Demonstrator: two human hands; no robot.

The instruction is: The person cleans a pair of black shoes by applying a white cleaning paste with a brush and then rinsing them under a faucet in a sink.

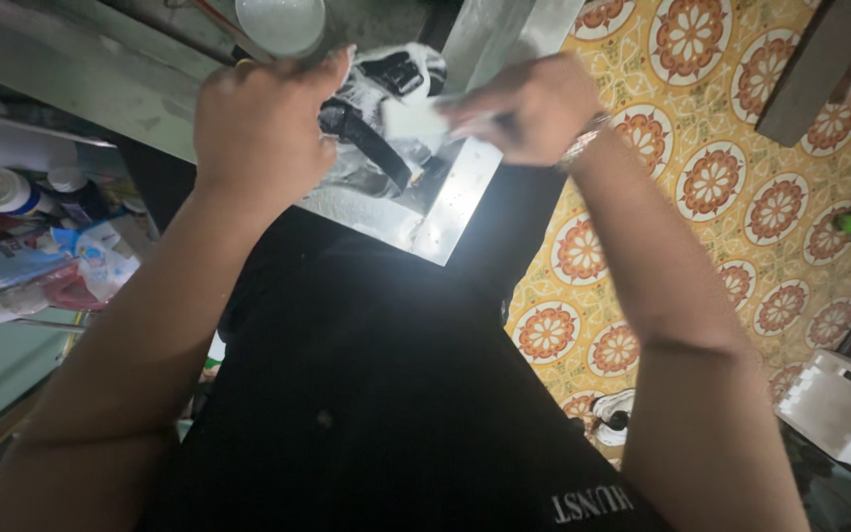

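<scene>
Head view: the left hand [260,123], fingers closed, grips a black strapped sandal [376,118] on the metal counter [465,197], strap running diagonally toward the right hand [529,106], which pinches a white pad [414,120] just beside it.

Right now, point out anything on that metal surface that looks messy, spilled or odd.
White foam covers the black strapped item held by the left hand on the metal surface. The right hand presses a white block against it. Nothing looks damaged.
</scene>
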